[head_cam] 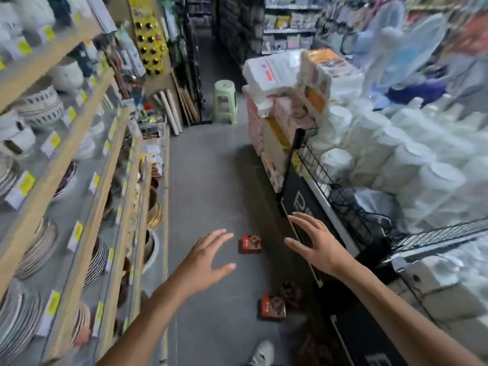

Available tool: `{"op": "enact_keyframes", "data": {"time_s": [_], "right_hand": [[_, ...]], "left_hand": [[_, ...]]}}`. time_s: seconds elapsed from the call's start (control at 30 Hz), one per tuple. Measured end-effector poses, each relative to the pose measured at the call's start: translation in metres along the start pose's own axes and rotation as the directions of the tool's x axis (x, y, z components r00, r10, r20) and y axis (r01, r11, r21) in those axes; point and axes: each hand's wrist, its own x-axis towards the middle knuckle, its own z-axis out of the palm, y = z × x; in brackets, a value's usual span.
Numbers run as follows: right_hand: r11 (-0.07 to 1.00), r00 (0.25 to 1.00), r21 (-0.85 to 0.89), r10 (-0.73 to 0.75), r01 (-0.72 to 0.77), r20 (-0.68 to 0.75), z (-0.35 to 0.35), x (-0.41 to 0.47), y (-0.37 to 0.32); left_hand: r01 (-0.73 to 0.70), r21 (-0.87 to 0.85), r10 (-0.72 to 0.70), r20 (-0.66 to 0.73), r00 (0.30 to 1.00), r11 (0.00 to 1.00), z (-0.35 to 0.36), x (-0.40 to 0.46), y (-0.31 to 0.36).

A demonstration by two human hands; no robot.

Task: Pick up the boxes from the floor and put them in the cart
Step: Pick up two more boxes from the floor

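Small dark brown boxes with red labels lie on the grey aisle floor. One box (249, 244) sits between my two hands, farther along the aisle. A second box (272, 307) lies nearer to me, with a third box (291, 294) right behind it against the black display base. My left hand (204, 260) hovers open, fingers spread, to the left of the far box. To that box's right, my right hand (314, 243) is also open and holds nothing. A black wire basket (435, 233) stands at the right; I cannot tell if it is the cart.
Wooden shelves (79, 159) stacked with plates and bowls line the left side. A display of white containers (396, 154) and stacked packages (285, 101) fills the right. A green plastic stool (225, 101) stands far down the aisle. My shoe (261, 353) shows at the bottom.
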Motion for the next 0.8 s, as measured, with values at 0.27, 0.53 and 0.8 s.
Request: {"op": "enact_keyframes", "data": {"time_s": [0.27, 0.53, 0.8], "right_hand": [[0.985, 0.987, 0.05, 0.163, -0.162, -0.011, -0.011, 0.035, 0.075], [0.944, 0.949, 0.095, 0.317, -0.316, 0.007, 0.006, 0.047, 0.129], [0.816, 0.826, 0.132, 0.562, -0.562, 0.04, 0.084, 0.03, 0.2]], "left_hand": [[-0.086, 0.004, 0.084, 0.151, 0.985, 0.996, 0.033, 0.114, 0.001], [-0.117, -0.024, 0.119, 0.284, 0.951, 0.993, 0.089, 0.187, -0.007], [-0.131, -0.02, 0.122, 0.529, 0.84, 0.991, 0.196, 0.238, -0.069]]}}
